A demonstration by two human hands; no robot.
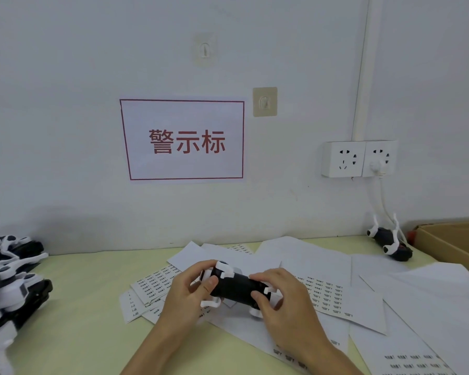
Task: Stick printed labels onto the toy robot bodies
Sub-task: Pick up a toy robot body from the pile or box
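Note:
A black toy robot body [234, 286] with white legs lies sideways between both hands, a little above the paper sheets. My left hand [190, 290] grips its left end, thumb on the black shell. At the right end my right hand [279, 296] holds the body with curled fingers, thumb pressing on its near side. Sheets of small printed labels [160, 280] lie under and around the hands. Whether a label sits under either thumb is hidden.
A pile of black-and-white robot bodies [11, 282] fills the left edge of the pale green table [87, 307]. One more robot [390, 242] lies upside down at the back right beside a cardboard box [455, 242]. Label backing sheets [417, 299] cover the right side. Wall sockets [359, 158] hang above.

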